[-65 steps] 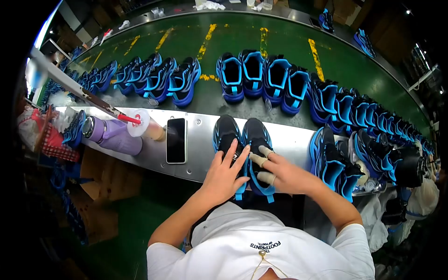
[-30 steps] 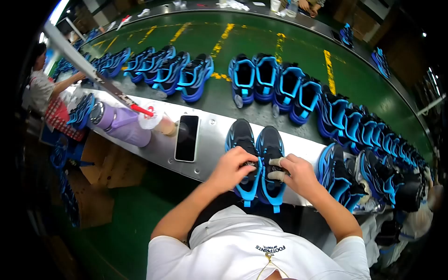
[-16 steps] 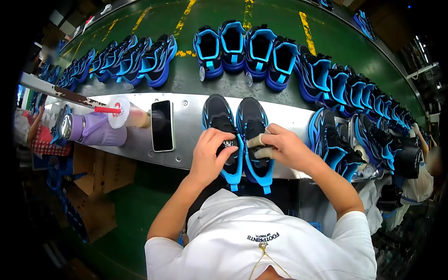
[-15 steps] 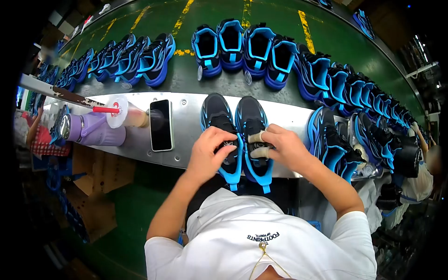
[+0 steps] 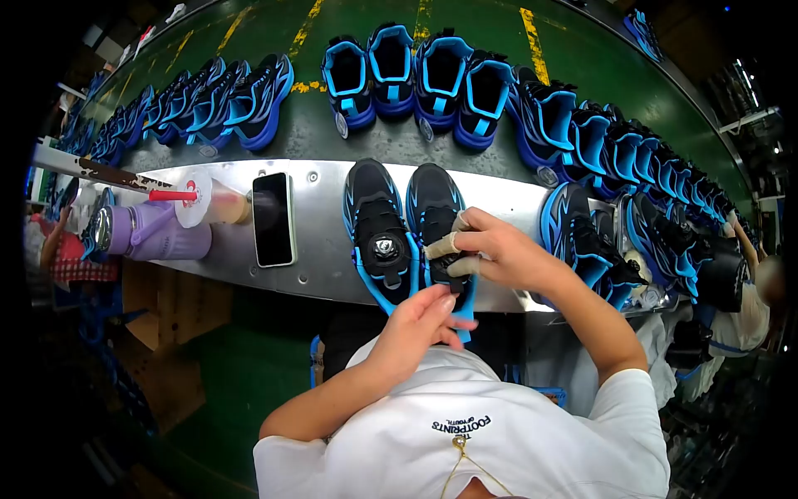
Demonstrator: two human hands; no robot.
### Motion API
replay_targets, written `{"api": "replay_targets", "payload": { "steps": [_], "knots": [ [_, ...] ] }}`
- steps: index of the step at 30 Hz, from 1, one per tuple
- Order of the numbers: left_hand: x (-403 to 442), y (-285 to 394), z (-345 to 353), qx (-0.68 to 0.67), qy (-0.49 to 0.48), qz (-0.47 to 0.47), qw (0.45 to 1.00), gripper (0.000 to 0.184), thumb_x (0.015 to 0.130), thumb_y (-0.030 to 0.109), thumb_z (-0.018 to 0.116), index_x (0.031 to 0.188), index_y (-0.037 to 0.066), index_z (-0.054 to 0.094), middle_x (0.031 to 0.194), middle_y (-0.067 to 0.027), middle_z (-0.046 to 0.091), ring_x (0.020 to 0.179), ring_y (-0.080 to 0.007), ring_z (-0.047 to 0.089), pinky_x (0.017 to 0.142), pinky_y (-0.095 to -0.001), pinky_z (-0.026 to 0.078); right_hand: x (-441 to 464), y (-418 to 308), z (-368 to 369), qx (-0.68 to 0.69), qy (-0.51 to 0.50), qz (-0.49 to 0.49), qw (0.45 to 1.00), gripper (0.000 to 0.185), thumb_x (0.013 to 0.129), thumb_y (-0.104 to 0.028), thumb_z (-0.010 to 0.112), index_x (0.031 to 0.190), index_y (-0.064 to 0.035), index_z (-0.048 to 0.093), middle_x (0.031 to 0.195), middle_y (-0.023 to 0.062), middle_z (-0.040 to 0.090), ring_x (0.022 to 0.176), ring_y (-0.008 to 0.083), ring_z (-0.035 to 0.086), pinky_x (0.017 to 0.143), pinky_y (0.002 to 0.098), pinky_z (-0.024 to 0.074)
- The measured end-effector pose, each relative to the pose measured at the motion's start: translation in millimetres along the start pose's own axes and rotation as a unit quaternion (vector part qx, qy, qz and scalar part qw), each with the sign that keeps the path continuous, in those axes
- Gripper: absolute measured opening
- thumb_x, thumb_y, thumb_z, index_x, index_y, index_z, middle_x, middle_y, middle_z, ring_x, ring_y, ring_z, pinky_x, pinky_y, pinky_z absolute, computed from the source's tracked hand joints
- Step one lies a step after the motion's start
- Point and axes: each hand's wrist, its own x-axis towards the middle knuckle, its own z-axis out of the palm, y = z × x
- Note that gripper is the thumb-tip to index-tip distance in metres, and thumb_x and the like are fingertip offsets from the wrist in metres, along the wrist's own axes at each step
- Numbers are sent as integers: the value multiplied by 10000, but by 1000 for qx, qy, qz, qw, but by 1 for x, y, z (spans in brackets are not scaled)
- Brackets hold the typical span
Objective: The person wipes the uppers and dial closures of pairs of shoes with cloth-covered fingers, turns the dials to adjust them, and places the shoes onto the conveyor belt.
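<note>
Two black and blue shoes stand side by side on the metal ledge, toes away from me. The left shoe [image 5: 371, 195] is untouched and shows a round silver dial on its tongue. My right hand [image 5: 490, 249], with beige covers on several fingers, is closed on the upper of the right shoe [image 5: 433, 193], over its tongue. At the heel end of that same shoe is my left hand [image 5: 420, 324], its thumb and forefinger pinched at the tongue's tab and its other fingers loosely bent.
A phone [image 5: 273, 219], a lidded cup with a red straw [image 5: 223, 204] and a purple bottle [image 5: 170, 231] are on the ledge [image 5: 320, 270] at left. More shoes [image 5: 445, 75] line the green belt [image 5: 307, 150]. Other shoes [image 5: 573, 237] stand at right. Co-workers are partly visible at both sides.
My left hand has left the left shoe's dial and moved right and down to the right shoe's tongue tab. My right hand stays on the right shoe. The view has shifted slightly.
</note>
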Motion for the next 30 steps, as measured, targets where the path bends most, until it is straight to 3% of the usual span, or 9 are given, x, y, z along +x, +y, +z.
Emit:
{"api": "replay_targets", "payload": {
  "steps": [3, 7, 10, 13, 17, 20, 24, 27, 30],
  "knots": [
    [9, -9, 13, -92, 7, 9, 996, 346, 1040, 190, 465, 1297, -40, 498, 1278, -105, 552, 1122, -247, 612, 859, -316, 528, -7, -12, 11, -35, 21, 145, 989, 385, 750, -148, 777, 1128, -120, 711, 929, 102, 526, 886, 260, 569, 767, 370, 483],
    [12, -12, 13, -85, -13, 30, 996, 358, 1041, 201, 467, 1313, -30, 484, 1302, -104, 533, 1208, -263, 568, 908, -340, 513, -2, 5, 0, 18, 63, -53, 996, 308, 736, -198, 782, 1023, -108, 719, 909, 96, 558, 780, 275, 609, 698, 376, 515],
    [14, -13, 16, -93, -3, 21, 995, 365, 1042, 199, 463, 1326, -29, 473, 1308, -101, 529, 1203, -262, 571, 916, -342, 510, -7, 9, 6, 44, 36, -25, 998, 304, 748, -193, 769, 1034, -108, 714, 891, 95, 555, 790, 271, 611, 705, 374, 515],
    [17, -17, 19, -99, -11, 29, 995, 366, 1041, 196, 465, 1330, -29, 469, 1313, -106, 525, 1204, -264, 571, 917, -344, 510, -15, -1, 13, -7, 54, 86, 995, 348, 766, -170, 753, 1110, -145, 711, 908, 103, 539, 851, 260, 599, 733, 358, 507],
    [17, -16, 23, -96, 2, 24, 995, 367, 1040, 190, 462, 1334, -30, 466, 1323, -119, 515, 1204, -264, 570, 919, -344, 509, -12, 11, -3, 56, 6, -2, 998, 397, 745, -189, 780, 1132, -137, 706, 860, 100, 537, 747, 254, 586, 672, 349, 502],
    [19, -17, 25, -101, 8, 23, 995, 365, 1039, 187, 462, 1333, -30, 466, 1326, -125, 511, 1209, -265, 566, 922, -345, 507, -11, 24, -4, 31, -16, -22, 999, 385, 733, -203, 791, 1102, -123, 715, 855, 98, 532, 740, 243, 578, 658, 344, 492],
    [23, -19, 27, -115, 3, 23, 993, 355, 1035, 183, 469, 1320, -29, 474, 1323, -124, 512, 1214, -271, 563, 914, -345, 509, -29, 10, 20, -49, 73, 115, 989, 372, 750, -159, 772, 1116, -125, 711, 876, 108, 527, 823, 248, 568, 713, 346, 477],
    [22, -21, 27, -109, 4, 21, 994, 351, 1033, 182, 472, 1313, -29, 478, 1326, -121, 511, 1214, -273, 563, 911, -348, 509, -19, 18, -2, 7, 41, 3, 999, 396, 742, -163, 780, 1129, -129, 704, 868, 103, 528, 806, 246, 572, 691, 348, 484],
    [21, -18, 31, -101, 12, 19, 995, 348, 1033, 184, 470, 1310, -27, 479, 1315, -117, 520, 1219, -270, 559, 920, -351, 505, -12, 25, -10, 72, 1, -80, 994, 320, 736, -176, 759, 1040, -91, 704, 880, 108, 537, 769, 292, 578, 653, 388, 475]
  ]
}}
